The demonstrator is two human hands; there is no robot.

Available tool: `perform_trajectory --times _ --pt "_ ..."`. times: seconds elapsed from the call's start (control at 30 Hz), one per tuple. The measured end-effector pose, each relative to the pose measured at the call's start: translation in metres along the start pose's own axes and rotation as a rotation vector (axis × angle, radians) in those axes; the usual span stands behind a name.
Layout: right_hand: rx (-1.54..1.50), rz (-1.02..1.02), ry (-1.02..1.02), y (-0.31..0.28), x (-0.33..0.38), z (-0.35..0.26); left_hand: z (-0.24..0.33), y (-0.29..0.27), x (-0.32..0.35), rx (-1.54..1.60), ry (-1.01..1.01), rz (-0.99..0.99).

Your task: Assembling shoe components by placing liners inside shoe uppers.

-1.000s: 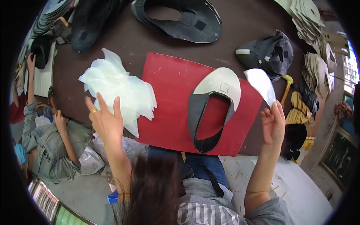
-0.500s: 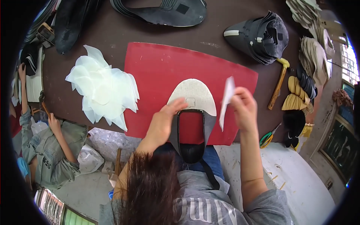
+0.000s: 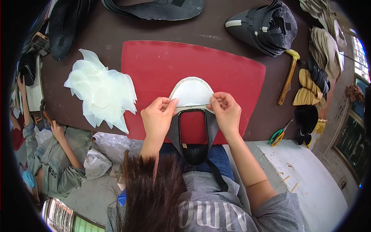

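A shoe upper [image 3: 172, 125], dark grey with a beige fabric toe, lies on a red mat [image 3: 162, 62] at the table's near edge. Over its toe sits a white half-moon toe piece [image 3: 192, 92], leaving a thin beige rim showing around the curve. My left hand [image 3: 158, 114] pinches the piece's left corner between thumb and fingers. At the opposite corner, my right hand [image 3: 225, 110] pinches it the same way. Through the upper's opening the red mat shows. Left of the mat, a loose pile of thin whitish toe pieces [image 3: 102, 92] is spread out.
A hammer [image 3: 289, 77] lies right of the mat, with green-handled scissors [image 3: 279, 136] nearer me. Stacked dark uppers [image 3: 264, 29] stand at the back right. Tan and yellow pieces [image 3: 308, 89] line the right edge. At far left, another person's hand [image 3: 58, 130] holds a tool.
The white toe piece has come from the right, upright in my right hand, down onto the upper's toe. My left hand has gone from resting on the toe to pinching the piece's corner.
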State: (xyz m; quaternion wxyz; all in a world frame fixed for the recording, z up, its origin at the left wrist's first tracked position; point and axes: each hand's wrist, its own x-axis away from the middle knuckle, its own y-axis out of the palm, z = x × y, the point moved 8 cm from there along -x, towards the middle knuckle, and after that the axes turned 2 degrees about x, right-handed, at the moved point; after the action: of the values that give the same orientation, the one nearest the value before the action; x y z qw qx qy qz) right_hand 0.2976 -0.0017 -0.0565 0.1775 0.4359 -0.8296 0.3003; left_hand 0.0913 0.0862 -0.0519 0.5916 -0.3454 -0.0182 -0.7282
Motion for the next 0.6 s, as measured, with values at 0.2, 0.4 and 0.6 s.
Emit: perform_trajectory --times 0.2,0.4,0.6 --pt "0.073 0.039 0.014 0.002 0.002 -0.005 -0.004 -0.002 -0.002 0.070 -0.067 0.005" --pt "0.190 0.088 -0.008 0.001 0.003 -0.009 0.002 0.000 -0.001 -0.100 0.023 -0.003" --pt "0.624 0.139 -0.125 -0.002 0.007 -0.027 0.011 0.002 0.007 -0.675 0.269 0.072"
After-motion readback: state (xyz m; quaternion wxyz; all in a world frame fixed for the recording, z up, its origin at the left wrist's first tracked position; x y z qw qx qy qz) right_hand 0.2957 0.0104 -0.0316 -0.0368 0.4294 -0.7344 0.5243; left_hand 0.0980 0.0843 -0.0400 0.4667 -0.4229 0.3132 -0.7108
